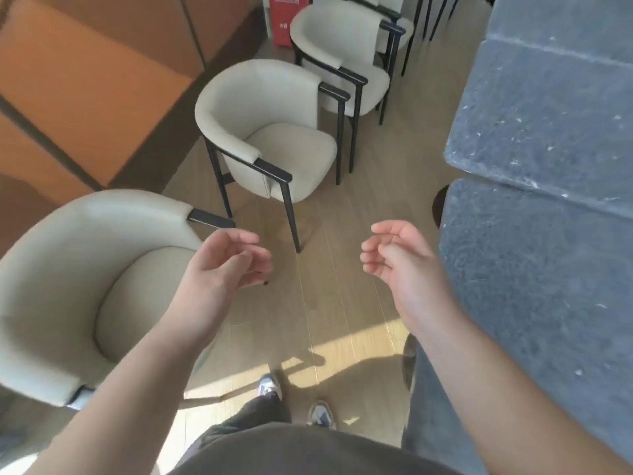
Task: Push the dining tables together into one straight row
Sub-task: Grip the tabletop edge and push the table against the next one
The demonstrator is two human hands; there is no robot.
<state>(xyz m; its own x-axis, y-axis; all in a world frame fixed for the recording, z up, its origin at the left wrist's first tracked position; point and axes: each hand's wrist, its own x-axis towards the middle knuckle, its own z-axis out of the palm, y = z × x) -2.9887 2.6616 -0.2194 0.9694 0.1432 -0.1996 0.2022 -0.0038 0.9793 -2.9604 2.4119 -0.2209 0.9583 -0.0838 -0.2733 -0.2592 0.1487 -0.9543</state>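
Wooden floor (329,286) runs between a line of cream chairs and a row of grey stone desks. Both hands hang in the air over the floor, palms turned toward each other, touching nothing. Left hand (226,265) has its fingers loosely curled and holds nothing; right hand (400,265) is the same, fingers relaxed and bent, empty. Near desk (534,303) lies just to the right of the right hand, its edge close beside the wrist but not touched. Far desk (541,125) sits ahead of it, beyond the right hand, and its corner juts further left than the near desk's edge. Their long axis runs away from the person. Nearest chair (68,286) stands left of the left hand.
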